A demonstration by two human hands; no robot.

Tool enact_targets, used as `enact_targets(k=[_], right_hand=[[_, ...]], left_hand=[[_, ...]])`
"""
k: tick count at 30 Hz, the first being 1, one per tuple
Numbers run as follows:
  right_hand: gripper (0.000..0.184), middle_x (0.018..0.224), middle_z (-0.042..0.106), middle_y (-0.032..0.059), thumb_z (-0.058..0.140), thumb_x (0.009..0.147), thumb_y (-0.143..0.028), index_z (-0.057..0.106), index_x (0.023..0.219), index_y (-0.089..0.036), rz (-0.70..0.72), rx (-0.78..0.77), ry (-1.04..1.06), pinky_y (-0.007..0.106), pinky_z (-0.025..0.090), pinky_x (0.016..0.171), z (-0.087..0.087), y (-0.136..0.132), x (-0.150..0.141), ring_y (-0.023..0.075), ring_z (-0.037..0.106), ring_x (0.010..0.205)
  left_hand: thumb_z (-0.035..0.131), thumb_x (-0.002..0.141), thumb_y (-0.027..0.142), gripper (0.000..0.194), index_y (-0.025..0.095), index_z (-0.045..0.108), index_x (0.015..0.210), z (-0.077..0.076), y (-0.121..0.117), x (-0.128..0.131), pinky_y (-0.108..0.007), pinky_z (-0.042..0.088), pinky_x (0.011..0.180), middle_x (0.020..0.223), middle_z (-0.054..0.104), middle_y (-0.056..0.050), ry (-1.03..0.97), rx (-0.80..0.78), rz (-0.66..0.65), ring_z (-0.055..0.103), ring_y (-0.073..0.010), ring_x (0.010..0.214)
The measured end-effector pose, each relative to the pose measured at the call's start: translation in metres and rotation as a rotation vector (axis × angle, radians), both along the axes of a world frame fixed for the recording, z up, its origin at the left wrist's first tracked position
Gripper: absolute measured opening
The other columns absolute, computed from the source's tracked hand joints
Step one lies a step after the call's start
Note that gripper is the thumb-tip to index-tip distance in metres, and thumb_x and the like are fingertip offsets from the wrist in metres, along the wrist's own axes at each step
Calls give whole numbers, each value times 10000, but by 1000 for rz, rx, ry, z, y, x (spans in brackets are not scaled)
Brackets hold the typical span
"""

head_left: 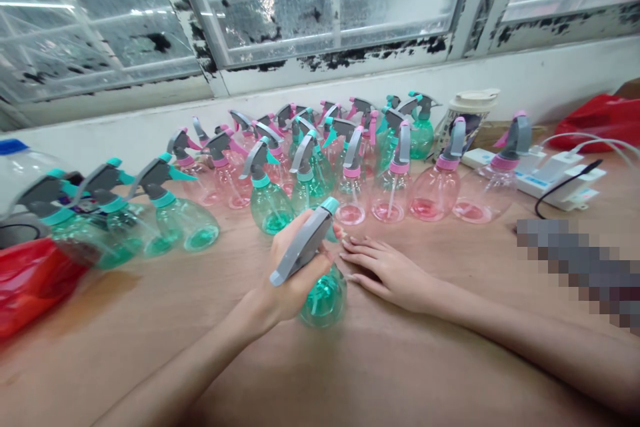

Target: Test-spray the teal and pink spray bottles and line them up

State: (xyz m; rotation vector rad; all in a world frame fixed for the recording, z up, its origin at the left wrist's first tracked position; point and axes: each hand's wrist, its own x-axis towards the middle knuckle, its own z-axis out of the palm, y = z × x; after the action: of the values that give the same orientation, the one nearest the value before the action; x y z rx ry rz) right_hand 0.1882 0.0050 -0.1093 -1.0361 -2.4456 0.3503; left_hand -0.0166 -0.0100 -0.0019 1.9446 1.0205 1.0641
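My left hand (295,267) is wrapped round the neck of a green spray bottle (325,300) with a grey trigger head and a teal nozzle. The bottle stands slightly tilted at the middle of the table, and my fingers hide its collar and trigger. Just right of it, my right hand (390,270) lies palm down with its fingers stretched toward the bottle, holding nothing. Behind both hands are several more spray bottles; a green one (273,207) and a pink one (351,197) are among the nearest.
More green bottles (187,223) stand at left, beside a red plastic bag (40,283). A paper cup (465,120) and a white power strip (557,177) with cables sit at right. Another red bag (600,123) lies farther right. Windows (330,0) rise behind the wooden table (200,327).
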Motion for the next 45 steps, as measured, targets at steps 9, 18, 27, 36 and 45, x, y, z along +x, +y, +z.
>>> enact_targets(k=[9,18,27,36,45], right_hand=[[431,1436,523,80,451,985,-390,545,1360,-200,-7,6,-11,496,342,1130,-1,-1,0,264,423,1364],[429,1429,529,89,453,984,-382,551,1353,-185,-6,22,-20,510,357,1119,-1,0,0,275,431,1357],[430,1436,521,87,453,984,-369,545,1355,-173,-7,19,-43,502,359,1121,1,-1,-1,270,426,1362],[427,1427,530,97,457,982,-374,549,1355,-186,-3,25,-16,510,360,1119,0,-1,0,271,435,1356],[414,1408,551,92,490,969,-369,561,1344,-208,-16,21,-2,510,366,1112,-1,-1,-1,274,445,1348]], left_hand=[[541,769,206,227,217,590,991,-2,0,0,-315,521,719,878,649,-19,2,36,22,621,-180,737],[544,822,165,280,209,593,1094,-6,-2,-1,-307,533,841,1080,664,-42,-23,79,-18,648,-183,939],[529,833,152,294,206,581,1117,-5,-2,0,-294,520,796,1020,664,-32,-26,101,-25,650,-153,833],[514,831,167,244,206,567,1066,-6,0,-1,-309,496,768,931,643,-21,11,122,-11,637,-160,785],[516,794,236,56,221,537,844,0,-4,2,-330,489,716,747,593,4,55,83,79,629,-195,753]])
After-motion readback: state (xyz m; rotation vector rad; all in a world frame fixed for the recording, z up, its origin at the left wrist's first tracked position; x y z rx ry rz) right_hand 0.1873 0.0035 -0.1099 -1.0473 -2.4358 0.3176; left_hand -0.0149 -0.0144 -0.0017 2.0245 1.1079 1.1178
